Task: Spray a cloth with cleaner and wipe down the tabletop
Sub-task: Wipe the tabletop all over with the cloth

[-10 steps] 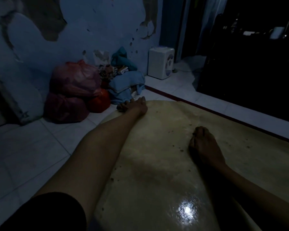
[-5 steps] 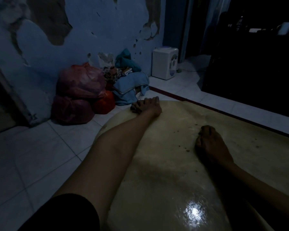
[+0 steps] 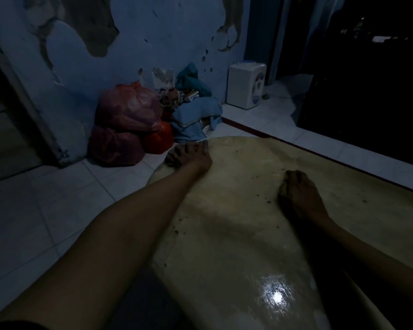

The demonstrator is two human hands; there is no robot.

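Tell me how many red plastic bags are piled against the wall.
3: a large one on top, a darker one below it on the floor, and a brighter one to their right. More may be hidden behind.

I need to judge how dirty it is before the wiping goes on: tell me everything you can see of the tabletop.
The tabletop is a pale yellowish, smooth, glossy surface with a rounded far end. A bright light glares off its near part. Dark crumbs lie scattered over the middle and left edge. The left hand rests at its far rim, and the right hand, fingers curled, presses down near the middle. Whether that hand holds a cloth is too dark to tell.
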